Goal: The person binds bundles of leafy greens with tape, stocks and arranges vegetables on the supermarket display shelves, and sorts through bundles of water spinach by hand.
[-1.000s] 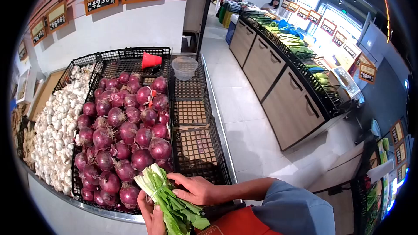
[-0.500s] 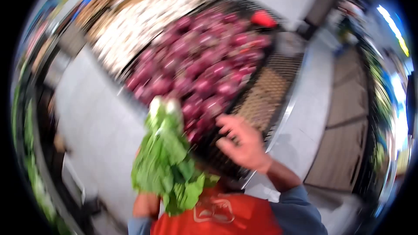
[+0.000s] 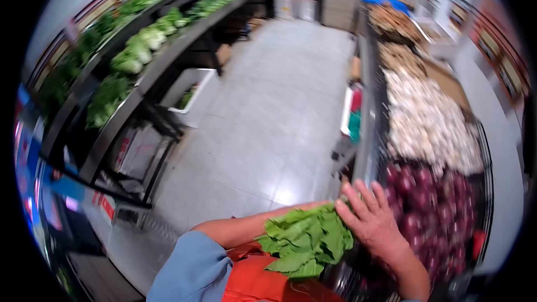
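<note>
A bunch of leafy greens [image 3: 307,237] is held in front of my orange-red apron [image 3: 254,279]. My left forearm [image 3: 240,230] reaches in from the left behind the leaves, supporting the bunch; the left hand itself is hidden by them. By the right end of the bunch, my right hand [image 3: 372,221] has its fingers stretched out and spread, with nothing gripped. Whether its thumb touches the leaves I cannot tell. Just right of that hand lies a heap of red onions [image 3: 430,207].
Beyond the onions, white garlic bulbs [image 3: 428,120] fill the right-hand stand. Along the left run shelves with cabbages [image 3: 140,50] and other greens. A white bin [image 3: 193,98] stands below them on the floor [image 3: 268,100], which stretches ahead between the stands.
My view has swung left from the onion stand to the aisle. The greens now lie more sideways across my front, and my right hand has come close to their end.
</note>
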Demonstrator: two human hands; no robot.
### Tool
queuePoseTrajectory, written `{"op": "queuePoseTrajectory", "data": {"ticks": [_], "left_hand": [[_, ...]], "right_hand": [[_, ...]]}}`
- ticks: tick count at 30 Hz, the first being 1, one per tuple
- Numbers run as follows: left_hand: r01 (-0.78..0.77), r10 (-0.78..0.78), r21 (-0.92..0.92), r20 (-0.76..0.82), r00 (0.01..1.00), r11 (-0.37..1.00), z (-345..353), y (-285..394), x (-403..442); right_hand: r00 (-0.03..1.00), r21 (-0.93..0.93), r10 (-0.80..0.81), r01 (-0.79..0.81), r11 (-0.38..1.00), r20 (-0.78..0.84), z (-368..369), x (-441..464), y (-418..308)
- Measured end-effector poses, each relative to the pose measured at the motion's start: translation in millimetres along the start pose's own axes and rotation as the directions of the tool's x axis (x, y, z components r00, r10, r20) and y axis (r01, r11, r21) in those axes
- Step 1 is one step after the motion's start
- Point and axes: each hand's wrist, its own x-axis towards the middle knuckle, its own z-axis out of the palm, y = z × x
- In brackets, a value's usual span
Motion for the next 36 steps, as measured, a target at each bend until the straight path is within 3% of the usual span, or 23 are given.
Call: {"op": "queuePoseTrajectory", "data": {"ticks": [3,6,9,10,11,12,13,14,15,17,18,20,21,25,29,32,33,34,35,36], "left_hand": [[-0.017,0.024,-0.186,0.036,0.999,0.982,-21.0,41.1,-29.5],[-0.055,0.080,-0.317,0.064,0.995,0.947,-45.6,84.5,-46.5],[-0.159,0.195,-0.276,0.108,0.975,0.948,-73.9,124.2,-62.6],[-0.191,0.228,-0.262,0.119,0.966,0.946,-83.9,135.8,-70.0],[-0.222,0.258,-0.243,0.130,0.957,0.944,-91.7,148.7,-77.5],[-0.250,0.286,-0.229,0.140,0.948,0.941,-100.4,159.5,-84.3],[-0.275,0.293,-0.255,0.033,0.956,0.927,-108.5,169.5,-87.5],[-0.305,0.296,-0.274,-0.075,0.952,0.912,-116.6,179.7,-90.7],[-0.325,0.325,-0.008,0.005,0.946,0.946,-99.2,204.3,-90.7],[-0.332,0.367,0.201,-0.170,0.915,0.921,-114.2,230.7,-91.1],[-0.339,0.420,0.283,-0.312,0.852,0.897,-117.2,238.8,-83.0],[-0.258,0.511,0.467,-0.566,0.647,0.846,-117.4,258.8,-80.2],[-0.333,0.515,0.398,-0.582,0.629,0.855,-116.3,270.9,-77.6],[-0.276,0.655,0.602,-0.610,0.447,0.749,-119.2,331.2,-71.7],[-0.400,0.793,0.694,-0.586,0.169,0.598,-138.5,390.3,-93.2],[-0.476,0.869,0.757,-0.493,0.033,0.448,-172.9,446.1,-124.2],[-0.501,0.890,0.773,-0.457,-0.013,0.389,-173.9,464.5,-136.6],[-0.492,0.859,0.790,-0.491,-0.148,0.367,-175.5,487.7,-139.4],[-0.439,0.859,0.803,-0.497,-0.120,0.403,-195.2,505.0,-150.3],[-0.383,0.866,0.821,-0.491,-0.095,0.423,-216.6,523.9,-160.0]], "right_hand": [[0.984,0.283,-0.177,0.169,0.944,0.004,39.4,80.0,36.3],[0.958,0.408,-0.257,0.285,0.867,-0.123,77.1,140.6,60.6],[0.972,0.682,-0.233,0.160,0.713,0.015,104.0,190.9,90.2],[0.990,0.779,-0.124,0.023,0.627,0.070,124.8,195.2,101.5],[0.985,0.840,-0.170,0.061,0.539,0.037,135.0,211.0,116.0],[0.970,0.942,-0.098,-0.185,0.281,0.220,139.6,222.5,125.3],[0.908,0.910,-0.082,-0.414,-0.011,0.412,145.2,232.2,134.2],[0.925,0.921,-0.066,-0.378,-0.095,0.373,178.1,237.3,150.2],[0.825,0.744,-0.200,-0.564,-0.358,0.529,190.6,246.9,165.8],[0.779,0.545,-0.126,-0.535,-0.646,0.614,205.1,260.4,184.0],[0.822,0.507,-0.134,-0.460,-0.729,0.554,214.3,276.9,192.9],[0.809,0.474,-0.145,-0.467,-0.746,0.570,219.7,310.4,216.8],[0.810,0.475,-0.129,-0.455,-0.753,0.572,230.3,326.2,227.4],[0.791,0.476,-0.254,-0.554,-0.683,0.557,268.7,422.9,261.5],[0.788,0.528,-0.409,-0.613,-0.588,0.459,294.9,545.3,250.5],[0.806,0.742,-0.469,-0.553,-0.379,0.360,303.8,636.8,232.9],[0.773,0.795,-0.499,-0.557,-0.239,0.392,298.5,664.1,230.0],[0.738,0.833,-0.520,-0.547,-0.089,0.430,292.4,690.5,229.4],[0.713,0.860,-0.526,-0.506,0.070,0.463,290.5,724.1,230.3],[0.771,0.898,-0.504,-0.439,0.021,0.388,297.6,745.2,228.6]]}}
